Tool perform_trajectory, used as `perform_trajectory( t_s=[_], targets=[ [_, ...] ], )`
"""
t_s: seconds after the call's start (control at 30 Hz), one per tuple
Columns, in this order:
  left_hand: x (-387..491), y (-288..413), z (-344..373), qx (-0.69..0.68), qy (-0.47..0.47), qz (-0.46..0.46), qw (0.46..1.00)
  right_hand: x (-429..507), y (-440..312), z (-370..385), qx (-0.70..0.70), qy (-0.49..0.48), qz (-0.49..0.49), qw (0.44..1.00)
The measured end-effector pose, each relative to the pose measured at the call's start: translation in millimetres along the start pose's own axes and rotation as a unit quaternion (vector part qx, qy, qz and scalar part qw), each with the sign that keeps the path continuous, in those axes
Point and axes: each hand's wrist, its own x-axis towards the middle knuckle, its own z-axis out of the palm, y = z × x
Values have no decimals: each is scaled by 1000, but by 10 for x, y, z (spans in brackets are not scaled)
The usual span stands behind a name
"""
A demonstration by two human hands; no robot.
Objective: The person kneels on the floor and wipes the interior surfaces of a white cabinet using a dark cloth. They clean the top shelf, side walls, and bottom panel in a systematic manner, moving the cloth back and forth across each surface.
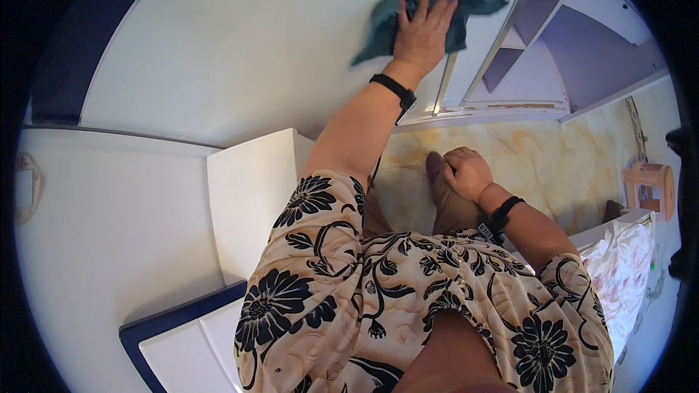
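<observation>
My left hand [423,33] presses a dark green cloth [382,24] flat against a large white panel [246,38], probably a cabinet's sliding door. Its fingers are spread over the bunched cloth, which reaches across a metal edge strip [449,73]. Lower down, my right hand [467,172] rests by my knee with bent fingers, above a dark shoe [434,166]. Nothing shows in it, but its palm is hidden. Both wrists wear black bands.
Right of the panel stands an open cabinet with purple and white shelves [579,54]. A white box-shaped unit [251,196] is at the left. A pink plastic stool [650,185] and patterned bedding [620,273] lie right of the marbled floor [535,174]. A dark-edged white panel [180,349] is lower left.
</observation>
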Motion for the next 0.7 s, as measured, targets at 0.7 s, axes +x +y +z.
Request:
perform_trajectory(
  t_s=[0.7],
  targets=[
    [1422, -553, -970, -19, 163, 2, 986, -18, 171, 92, -21, 23, 18, 999]
  ],
)
